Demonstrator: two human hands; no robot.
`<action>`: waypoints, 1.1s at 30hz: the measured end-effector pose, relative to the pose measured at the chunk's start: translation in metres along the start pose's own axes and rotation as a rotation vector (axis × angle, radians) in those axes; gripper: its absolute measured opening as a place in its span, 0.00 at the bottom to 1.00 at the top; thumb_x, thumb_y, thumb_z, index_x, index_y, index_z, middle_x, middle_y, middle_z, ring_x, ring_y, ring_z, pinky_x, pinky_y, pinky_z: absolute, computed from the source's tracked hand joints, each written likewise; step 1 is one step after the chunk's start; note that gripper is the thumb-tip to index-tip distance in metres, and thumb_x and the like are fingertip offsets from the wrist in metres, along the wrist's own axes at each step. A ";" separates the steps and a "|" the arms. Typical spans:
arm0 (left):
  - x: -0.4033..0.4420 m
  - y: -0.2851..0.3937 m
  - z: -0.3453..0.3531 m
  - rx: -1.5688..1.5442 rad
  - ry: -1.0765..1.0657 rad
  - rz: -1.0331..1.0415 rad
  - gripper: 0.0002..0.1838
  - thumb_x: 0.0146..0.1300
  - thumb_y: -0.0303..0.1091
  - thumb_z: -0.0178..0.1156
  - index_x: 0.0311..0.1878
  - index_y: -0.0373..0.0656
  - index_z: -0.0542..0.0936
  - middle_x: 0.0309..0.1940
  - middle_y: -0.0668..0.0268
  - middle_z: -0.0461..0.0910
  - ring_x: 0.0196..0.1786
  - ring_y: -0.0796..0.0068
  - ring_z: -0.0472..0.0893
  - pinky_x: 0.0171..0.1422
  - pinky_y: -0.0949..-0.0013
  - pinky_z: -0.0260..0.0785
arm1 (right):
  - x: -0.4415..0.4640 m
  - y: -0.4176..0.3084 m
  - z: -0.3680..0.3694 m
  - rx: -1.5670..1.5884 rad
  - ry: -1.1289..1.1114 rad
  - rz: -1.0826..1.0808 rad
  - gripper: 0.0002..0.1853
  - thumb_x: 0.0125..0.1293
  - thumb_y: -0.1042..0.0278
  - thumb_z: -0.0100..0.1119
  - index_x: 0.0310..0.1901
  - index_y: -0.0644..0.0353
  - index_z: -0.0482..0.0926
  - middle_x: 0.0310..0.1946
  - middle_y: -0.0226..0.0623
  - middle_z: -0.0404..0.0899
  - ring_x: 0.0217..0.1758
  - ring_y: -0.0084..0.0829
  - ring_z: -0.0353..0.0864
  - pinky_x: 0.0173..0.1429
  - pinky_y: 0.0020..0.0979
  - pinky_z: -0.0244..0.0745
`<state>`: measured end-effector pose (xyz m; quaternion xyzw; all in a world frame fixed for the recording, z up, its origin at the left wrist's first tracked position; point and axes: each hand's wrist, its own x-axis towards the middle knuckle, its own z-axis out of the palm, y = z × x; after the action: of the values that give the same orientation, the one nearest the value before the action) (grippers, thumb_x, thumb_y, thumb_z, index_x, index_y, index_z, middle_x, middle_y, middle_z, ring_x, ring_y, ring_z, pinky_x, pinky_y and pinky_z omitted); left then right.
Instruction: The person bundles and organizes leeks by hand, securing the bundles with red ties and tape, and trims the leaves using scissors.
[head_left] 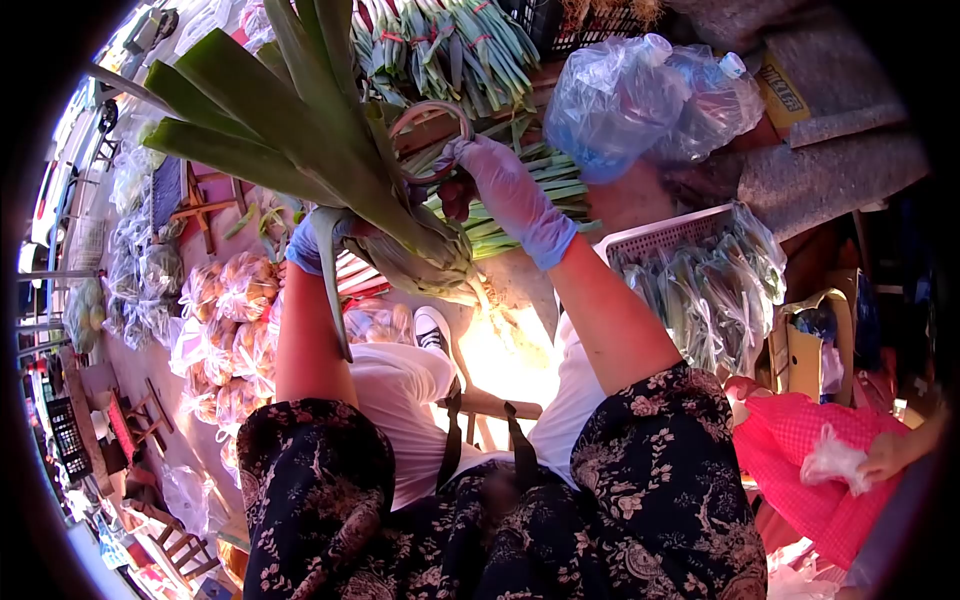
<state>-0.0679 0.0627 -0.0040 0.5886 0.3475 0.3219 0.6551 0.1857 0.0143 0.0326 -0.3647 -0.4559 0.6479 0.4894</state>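
A thick leek (390,215) with broad green leaves fans toward the upper left, its root end pointing down right. I cannot tell whether it is one plant or several together. My left hand (325,240), in a thin bluish glove, is closed around its lower leaves, and one leaf hangs down along my forearm. My right hand (505,190), in a translucent purple-blue glove, is beside the stem with its fingers curled. A pale pinkish-brown loop (437,108) rises from these fingers, which pinch it; its material is unclear.
Bundled green onions (450,50) lie ahead, with more loose stalks beneath my right hand. Water-filled plastic bags (620,100) stand at the upper right. A crate (660,230) holds bagged greens. Bagged round produce (235,310) lies left. Another person's hand (885,455) holds white plastic.
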 end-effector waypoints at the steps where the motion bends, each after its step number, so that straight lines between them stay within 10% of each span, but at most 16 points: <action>1: 0.002 0.000 -0.002 0.019 -0.003 -0.002 0.23 0.45 0.26 0.68 0.48 0.37 0.77 0.44 0.62 0.78 0.47 0.68 0.77 0.56 0.65 0.71 | 0.001 0.002 -0.001 -0.002 0.003 -0.015 0.17 0.67 0.53 0.44 0.36 0.62 0.70 0.22 0.36 0.74 0.22 0.28 0.77 0.25 0.26 0.72; 18: 0.006 -0.024 -0.020 0.329 0.059 0.007 0.21 0.46 0.26 0.67 0.47 0.36 0.78 0.42 0.64 0.79 0.46 0.70 0.77 0.54 0.67 0.71 | 0.000 0.012 -0.012 0.083 -0.015 0.047 0.17 0.66 0.54 0.43 0.34 0.61 0.71 0.21 0.38 0.73 0.22 0.29 0.74 0.27 0.28 0.70; 23: 0.000 -0.008 0.004 -0.247 0.127 0.115 0.21 0.46 0.27 0.67 0.47 0.37 0.77 0.42 0.64 0.79 0.45 0.69 0.77 0.53 0.67 0.71 | 0.000 0.010 -0.015 0.090 -0.023 0.075 0.17 0.66 0.55 0.42 0.33 0.62 0.71 0.21 0.37 0.72 0.22 0.31 0.74 0.28 0.29 0.71; 33: 0.010 -0.013 -0.011 -0.182 0.284 0.078 0.22 0.48 0.30 0.68 0.47 0.34 0.77 0.41 0.63 0.79 0.43 0.69 0.78 0.51 0.68 0.71 | -0.020 -0.002 -0.034 0.074 -0.004 0.126 0.18 0.68 0.55 0.42 0.24 0.57 0.64 0.22 0.35 0.70 0.24 0.29 0.70 0.30 0.29 0.69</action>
<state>-0.0711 0.0761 -0.0183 0.4884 0.3829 0.4569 0.6373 0.2224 0.0027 0.0243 -0.3733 -0.4088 0.6944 0.4599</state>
